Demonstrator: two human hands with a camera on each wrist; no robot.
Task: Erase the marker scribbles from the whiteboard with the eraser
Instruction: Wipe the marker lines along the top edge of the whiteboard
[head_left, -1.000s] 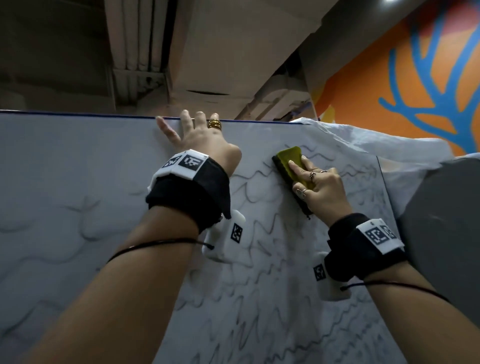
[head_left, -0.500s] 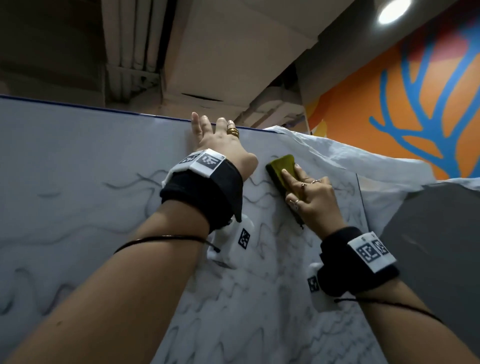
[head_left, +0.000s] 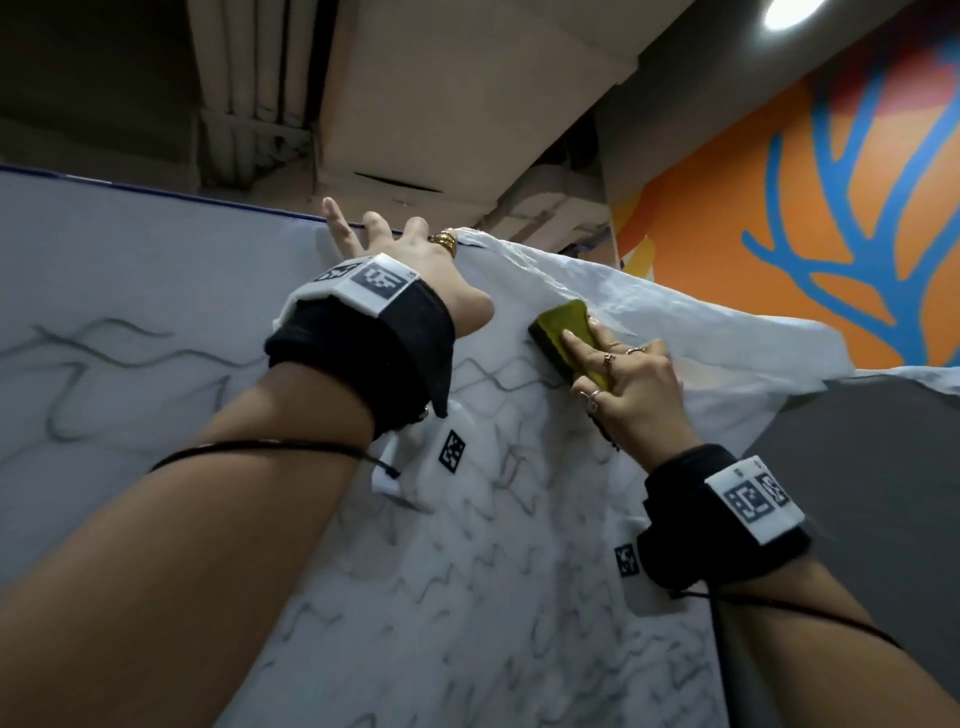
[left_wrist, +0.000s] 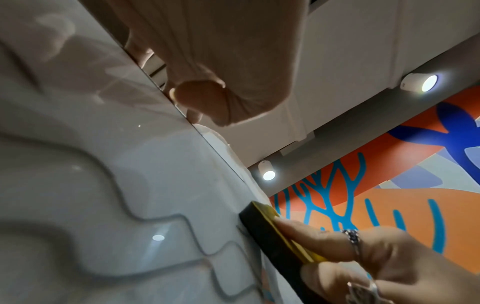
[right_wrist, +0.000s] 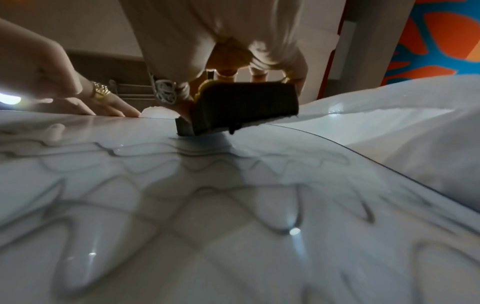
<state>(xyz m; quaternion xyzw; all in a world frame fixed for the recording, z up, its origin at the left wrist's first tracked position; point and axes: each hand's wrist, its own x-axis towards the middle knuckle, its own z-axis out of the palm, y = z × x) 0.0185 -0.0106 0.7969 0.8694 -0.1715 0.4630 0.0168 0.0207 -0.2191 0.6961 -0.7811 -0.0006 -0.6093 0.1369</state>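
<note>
Where the eraser (head_left: 563, 335) meets the whiteboard (head_left: 156, 270), its dark felt face lies flat against the glossy surface near the board's upper right corner, the yellow back facing outward. My right hand (head_left: 631, 387) grips the eraser, fingers laid along the yellow back and the thumb curled against its side; in the right wrist view the felt block (right_wrist: 246, 107) sits at the fingertips, touching the board. Below and to the left of the grip, grey marker scribbles (head_left: 498, 561) run in wavy lines across the board; beside the eraser's upper edge lies crumpled white sheeting (head_left: 675, 312). Left of the grip, my left hand (head_left: 415, 260) presses flat on the board, fingers straight and spread, reaching its top edge, a gold ring (head_left: 445, 241) on one finger. Beyond the grip to the right stands an orange wall with blue branching shapes (head_left: 831, 234).
</note>
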